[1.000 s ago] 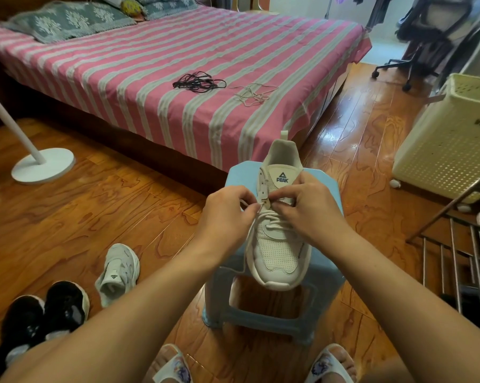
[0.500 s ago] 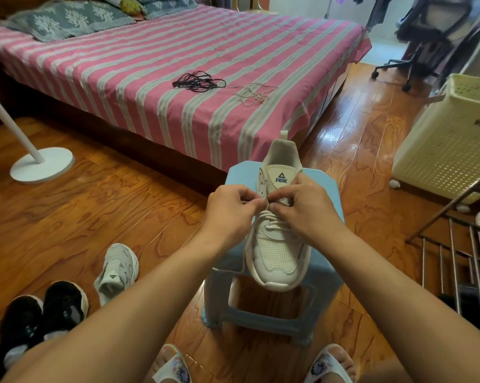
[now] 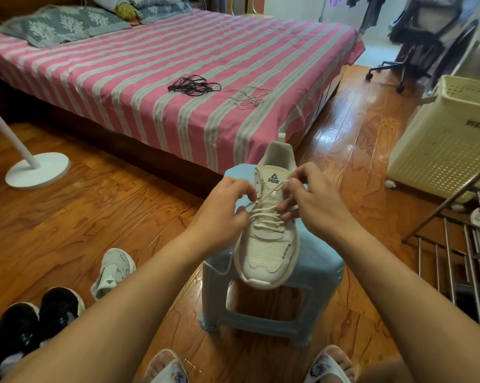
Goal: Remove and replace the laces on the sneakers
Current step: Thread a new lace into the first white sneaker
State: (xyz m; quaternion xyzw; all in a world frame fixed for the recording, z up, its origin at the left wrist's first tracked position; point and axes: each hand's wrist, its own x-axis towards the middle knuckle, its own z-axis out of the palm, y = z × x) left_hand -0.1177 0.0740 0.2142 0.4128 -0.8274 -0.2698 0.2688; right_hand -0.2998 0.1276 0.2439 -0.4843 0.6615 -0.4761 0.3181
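The white sneaker (image 3: 269, 230) sits on my blue stool (image 3: 320, 268), up where I can reach it. My left hand (image 3: 222, 214) and right hand (image 3: 316, 201) pinch its lace (image 3: 266, 210), fingers curled, so it stays tight.

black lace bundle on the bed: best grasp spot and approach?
Take the black lace bundle at its dense tangled middle, coming straight down from above. It lies flat and loose on the bed, so a side approach would likely only snag stray loops.
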